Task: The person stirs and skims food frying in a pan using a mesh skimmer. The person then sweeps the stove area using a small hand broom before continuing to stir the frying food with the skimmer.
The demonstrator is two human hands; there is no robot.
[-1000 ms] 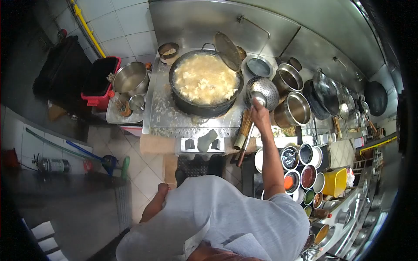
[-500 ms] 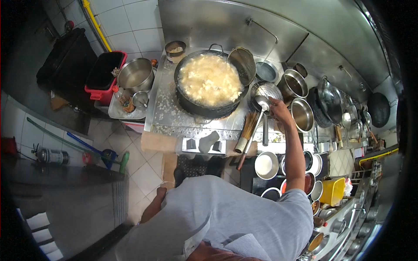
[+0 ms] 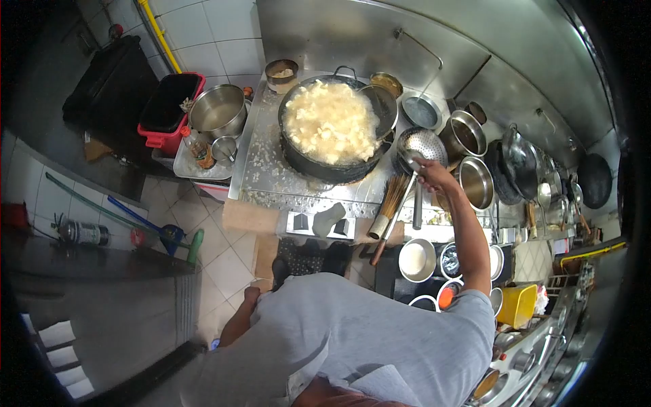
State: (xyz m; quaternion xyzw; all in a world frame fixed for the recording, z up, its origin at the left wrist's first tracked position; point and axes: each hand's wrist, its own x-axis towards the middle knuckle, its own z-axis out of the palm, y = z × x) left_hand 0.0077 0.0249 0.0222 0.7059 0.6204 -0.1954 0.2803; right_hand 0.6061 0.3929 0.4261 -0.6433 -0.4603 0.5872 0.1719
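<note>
My right hand [image 3: 434, 178] reaches over the stove with its fingers closed at the head of a long-handled ladle [image 3: 400, 205]. The ladle slants down to a wooden end over the stove's front edge. Just behind my fingers lies a perforated skimmer [image 3: 422, 144] with a dark handle. A bamboo brush [image 3: 389, 203] rests to the left. Pale pieces [image 3: 331, 122] bubble in oil in a large black wok [image 3: 319, 171], and a round strainer [image 3: 383, 107] leans on its right rim. My left hand [image 3: 251, 296] is low beside my body, its fingers mostly hidden.
Steel pots [image 3: 476, 183] stand right of the skimmer. White bowls [image 3: 416, 260] of ingredients sit near my right arm. A steel pot [image 3: 218, 112] and a sauce bottle [image 3: 198, 148] stand on the left. A black wok [image 3: 519, 163] is farther right.
The view has shifted slightly. My right hand is closer around the ladle's head, and the shiny bowl that faced up now shows darker and tilted. The pieces bubble on in the wok.
</note>
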